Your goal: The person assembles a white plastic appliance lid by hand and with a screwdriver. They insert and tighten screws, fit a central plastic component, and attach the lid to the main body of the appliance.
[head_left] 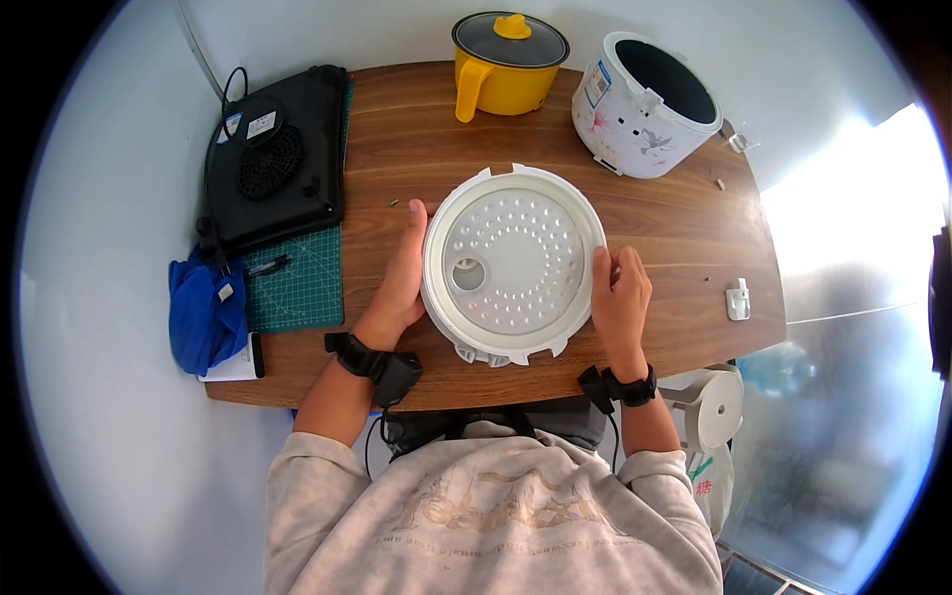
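Between my hands is a round white rice cooker lid [526, 243], its dimpled metal inner face turned up and a round hole near its left side. My left hand [405, 268] grips the left rim, thumb pointing up along the edge and fingers hidden beneath. On the right rim, my right hand [620, 297] holds on with the thumb against the edge and the fingers curled. Notched tabs stick out at the lid's top and bottom edges. At the back right stands the white rice cooker body [635, 134], lidless, with a flower print and a dark interior.
A yellow pot [511, 84] with a glass lid stands at the back. An upturned black cooktop [273, 164] lies on a green cutting mat [297, 293] at left, beside a blue cloth [206, 312]. A small white plastic part [738, 300] sits near the table's right edge.
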Available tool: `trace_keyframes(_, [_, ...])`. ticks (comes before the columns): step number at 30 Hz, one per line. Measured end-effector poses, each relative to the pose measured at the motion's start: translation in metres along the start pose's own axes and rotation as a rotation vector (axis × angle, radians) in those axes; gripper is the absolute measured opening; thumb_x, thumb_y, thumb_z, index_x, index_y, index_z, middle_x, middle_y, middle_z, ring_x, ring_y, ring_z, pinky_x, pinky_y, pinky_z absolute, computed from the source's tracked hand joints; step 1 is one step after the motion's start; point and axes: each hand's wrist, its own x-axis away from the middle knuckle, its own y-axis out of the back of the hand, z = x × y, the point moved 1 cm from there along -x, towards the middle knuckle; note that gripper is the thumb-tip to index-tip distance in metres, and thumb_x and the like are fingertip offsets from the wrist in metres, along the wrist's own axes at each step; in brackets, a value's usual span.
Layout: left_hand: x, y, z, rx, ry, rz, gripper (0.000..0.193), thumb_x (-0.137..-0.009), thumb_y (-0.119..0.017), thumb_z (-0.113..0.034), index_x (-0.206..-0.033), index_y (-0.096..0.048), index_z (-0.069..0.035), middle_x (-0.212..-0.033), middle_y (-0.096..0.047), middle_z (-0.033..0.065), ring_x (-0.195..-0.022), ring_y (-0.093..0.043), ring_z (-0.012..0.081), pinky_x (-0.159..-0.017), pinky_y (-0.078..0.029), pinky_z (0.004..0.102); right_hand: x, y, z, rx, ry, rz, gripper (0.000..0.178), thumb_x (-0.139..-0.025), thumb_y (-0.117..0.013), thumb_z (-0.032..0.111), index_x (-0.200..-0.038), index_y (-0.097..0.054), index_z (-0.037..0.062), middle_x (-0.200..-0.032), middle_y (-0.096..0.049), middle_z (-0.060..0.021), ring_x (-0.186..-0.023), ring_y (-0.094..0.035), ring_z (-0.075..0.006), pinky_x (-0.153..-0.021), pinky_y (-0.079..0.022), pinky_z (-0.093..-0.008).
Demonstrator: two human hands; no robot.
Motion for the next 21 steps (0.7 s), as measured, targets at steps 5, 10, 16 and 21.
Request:
trace_keyframes(5, [-0.002, -0.004, 0.003, 0.045, -0.038, -0.023, 0.067, -0.104, -0.032, -0.061, -0.136, -0.049, -0.005, -0.127, -0.061, 0.0110, -0.116, -0.060, 0.0179, -0.099, -0.051, 0.0358, 0.001, 0.001, 0.001, 0.001, -0.012, 0.051, 0.033, -0.098, -0.061, 0.017, -0.075, -0.049, -0.0029, -0.069, -0.054, -0.0184, -0.059, -0.050, -0.0335, -0.058, -0.042, -0.0420])
trace_keyframes(10, [-0.001, -0.004, 0.000, 0.065, -0.059, -0.012, 0.066, -0.106, -0.031, -0.058, -0.141, -0.047, -0.005, -0.130, -0.060, 0.0121, -0.118, -0.060, 0.0199, -0.100, -0.051, 0.0368, 0.002, 0.001, 0.002, -0.043, -0.057, 0.066, 0.033, -0.099, -0.059, 0.016, -0.075, -0.049, -0.0035, -0.066, -0.052, -0.0181, -0.056, -0.047, -0.0316, -0.057, -0.041, -0.0410])
trace_keyframes(16, [0.000, -0.001, 0.001, 0.113, 0.007, -0.059, 0.060, -0.107, -0.031, -0.054, -0.139, -0.050, -0.006, -0.127, -0.062, 0.0122, -0.116, -0.061, 0.0201, -0.099, -0.052, 0.0368, 0.004, 0.001, 0.004, -0.041, -0.076, 0.069, 0.035, -0.100, -0.057, 0.018, -0.074, -0.047, -0.0035, -0.065, -0.049, -0.0186, -0.056, -0.045, -0.0310, -0.056, -0.040, -0.0407])
trace_keyframes(21, [0.003, -0.006, -0.002, 0.152, 0.045, -0.095, 0.057, -0.108, -0.033, -0.051, -0.135, -0.053, -0.005, -0.125, -0.064, 0.0119, -0.113, -0.063, 0.0195, -0.098, -0.053, 0.0363, 0.005, 0.000, 0.005, -0.080, -0.105, 0.106, 0.036, -0.100, -0.057, 0.018, -0.073, -0.046, -0.0030, -0.065, -0.047, -0.0194, -0.055, -0.043, -0.0318, -0.055, -0.038, -0.0419])
